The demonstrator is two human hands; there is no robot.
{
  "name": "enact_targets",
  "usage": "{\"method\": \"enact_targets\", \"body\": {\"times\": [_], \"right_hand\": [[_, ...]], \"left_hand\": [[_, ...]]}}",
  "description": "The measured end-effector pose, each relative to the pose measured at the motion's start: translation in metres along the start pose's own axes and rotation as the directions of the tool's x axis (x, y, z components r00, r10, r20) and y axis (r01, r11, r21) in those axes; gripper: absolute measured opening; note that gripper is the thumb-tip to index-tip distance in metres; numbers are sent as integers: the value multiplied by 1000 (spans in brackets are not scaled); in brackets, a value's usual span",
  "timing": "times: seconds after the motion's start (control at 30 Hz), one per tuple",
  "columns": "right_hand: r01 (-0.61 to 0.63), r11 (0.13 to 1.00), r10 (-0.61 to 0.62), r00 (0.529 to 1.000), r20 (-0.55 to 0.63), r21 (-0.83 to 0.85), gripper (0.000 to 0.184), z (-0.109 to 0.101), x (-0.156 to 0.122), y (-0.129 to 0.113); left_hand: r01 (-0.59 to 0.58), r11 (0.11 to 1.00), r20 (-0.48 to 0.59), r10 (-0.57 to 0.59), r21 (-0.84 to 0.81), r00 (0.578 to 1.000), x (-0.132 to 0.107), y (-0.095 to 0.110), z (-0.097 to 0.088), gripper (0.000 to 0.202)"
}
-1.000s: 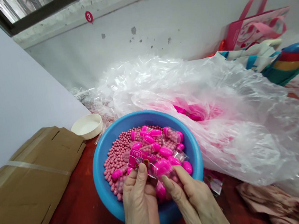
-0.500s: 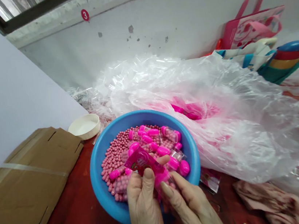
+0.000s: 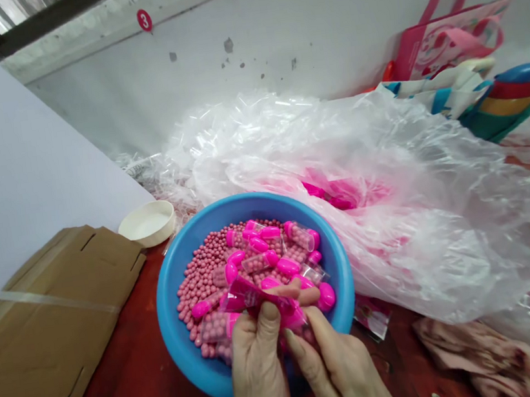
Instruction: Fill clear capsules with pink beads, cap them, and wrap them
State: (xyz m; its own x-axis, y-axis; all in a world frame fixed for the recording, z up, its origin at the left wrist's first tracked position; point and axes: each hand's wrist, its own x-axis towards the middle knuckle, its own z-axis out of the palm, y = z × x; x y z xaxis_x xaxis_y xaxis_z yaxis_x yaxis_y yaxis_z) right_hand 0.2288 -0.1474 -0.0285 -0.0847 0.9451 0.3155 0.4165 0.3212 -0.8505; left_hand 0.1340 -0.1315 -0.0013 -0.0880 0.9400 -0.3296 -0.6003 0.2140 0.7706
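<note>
Both hands are close together over the near rim of a blue basin (image 3: 171, 328). My left hand (image 3: 260, 372) is closed, its thumb pressing on a dark pink printed label (image 3: 244, 293) that looks like thin card or film. In my right hand (image 3: 346, 367), thumb and fingers pinch a small clear bottle with a bright pink cap (image 3: 292, 317), right against the label. Fingers hide much of the bottle. Loose pink beads (image 3: 200, 265) fill the basin's left side. Several bead-filled bottles with pink caps (image 3: 256, 262) lie on top of them.
A large clear plastic bag (image 3: 425, 229) with pink pieces inside spreads behind and right of the basin. Flattened cardboard (image 3: 66, 322) lies left, near a white round lid (image 3: 148, 223). A brown cloth (image 3: 491, 357) and a small printed packet (image 3: 374, 318) are at right.
The label has tipped from facing me to nearly edge-on and folded, sitting slightly lower. Both hands remain almost in place, with the right fingers a little more curled. The view has shifted slightly.
</note>
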Motion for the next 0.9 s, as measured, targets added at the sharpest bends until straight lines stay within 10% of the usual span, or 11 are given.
{"method": "enact_targets", "body": {"times": [0.13,0.33,0.67,0.9], "right_hand": [[-15,999,11,997,71,53,33,1,2,0],[-342,910,334,940,73,236,51,-4,-7,-5],[-275,852,169,950,264,445,33,-8,14,-13],[-137,986,145,986,-80,99,46,4,-7,-8]], "left_hand": [[1,999,-28,-2,-34,1000,1,1,4,26],[54,995,-96,-62,-88,993,2,8,9,26],[73,997,-28,-73,-6,997,-6,9,7,36],[82,993,-96,-74,79,993,-2,5,-4,28]]}}
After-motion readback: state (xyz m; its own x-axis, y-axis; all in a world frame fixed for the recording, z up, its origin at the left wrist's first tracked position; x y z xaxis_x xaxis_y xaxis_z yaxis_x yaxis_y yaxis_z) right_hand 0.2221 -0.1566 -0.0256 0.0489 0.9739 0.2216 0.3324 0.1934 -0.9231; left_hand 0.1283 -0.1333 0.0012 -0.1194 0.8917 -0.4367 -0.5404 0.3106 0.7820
